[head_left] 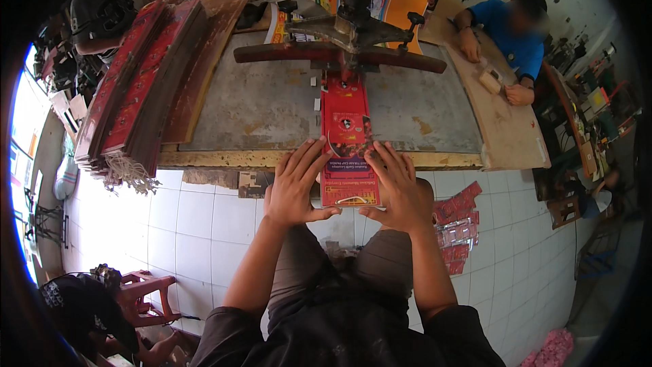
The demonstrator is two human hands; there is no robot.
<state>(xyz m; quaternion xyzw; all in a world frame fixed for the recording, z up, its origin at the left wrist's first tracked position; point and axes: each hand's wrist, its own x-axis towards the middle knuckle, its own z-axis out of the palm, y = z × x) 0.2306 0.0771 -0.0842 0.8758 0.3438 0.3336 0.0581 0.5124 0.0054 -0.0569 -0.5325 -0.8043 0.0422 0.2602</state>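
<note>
A long red printed cardboard strip, with a loop of pale string at its near end, lies on the grey metal bed. Its far part reaches under the dark press bar, and its near end juts past the table's front edge. My left hand rests along its left side, fingers stretched out and thumb pointing at the near end. On the opposite side my right hand lies the same way, fingertips at the strip's edge. Neither hand wraps around it. How many layers the strip has, I cannot tell.
Tall stacks of red printed strips with strings stand on the left. Bright printed sheets lie behind the press. A person in blue works at the right. More red pieces lie on the tiled floor; a red stool stands lower left.
</note>
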